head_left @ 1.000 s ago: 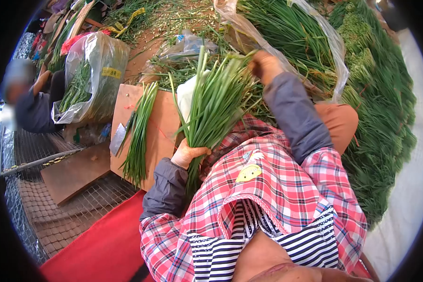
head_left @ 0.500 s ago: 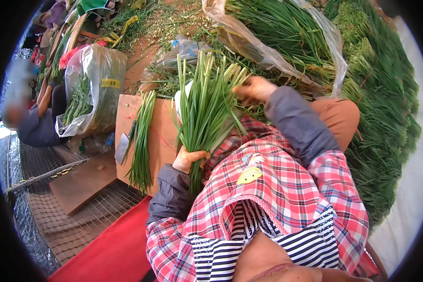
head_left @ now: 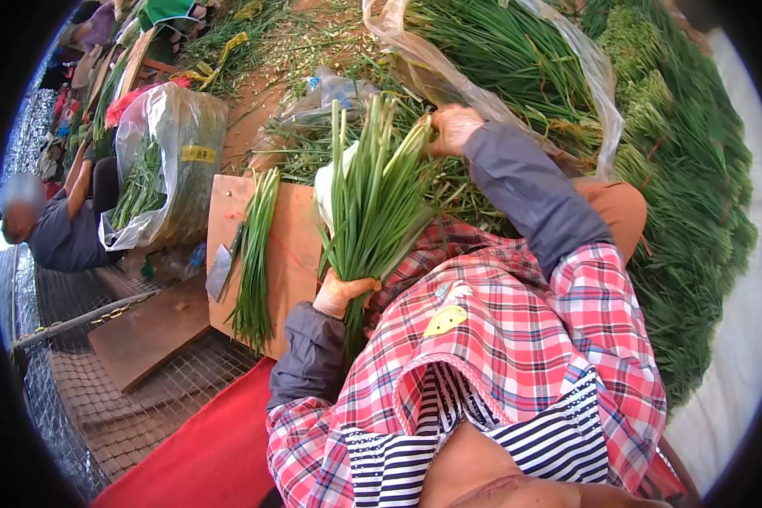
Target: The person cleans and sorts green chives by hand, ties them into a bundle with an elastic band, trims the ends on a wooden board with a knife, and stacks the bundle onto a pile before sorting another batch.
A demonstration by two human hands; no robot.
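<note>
A thick bunch of garlic chives [head_left: 372, 195] fans upward in front of my lap, pale cut ends at the top. My left hand [head_left: 344, 292] is wrapped round the lower leafy part. At the upper right of the bunch, my right hand [head_left: 455, 129] has its fingers bent in against the pale stalk ends; its fingertips are partly hidden. To the left, a smaller row of garlic chives [head_left: 257, 254] lies on a wooden board [head_left: 295, 245]. Beside that row rests a knife [head_left: 219, 271] with a broad metal blade.
An open plastic bag [head_left: 605, 93] full of greens stands ahead. Piled greens [head_left: 694, 229] cover the right side. Another filled bag [head_left: 216, 127] is at the left, near a seated person [head_left: 68, 229]. Trimmings lie on the ground; a loose plank [head_left: 148, 330] sits lower left.
My right hand has moved up and slightly left, from beside the bunch onto its pale stalk ends. The left hand keeps its hold, shifting only a little.
</note>
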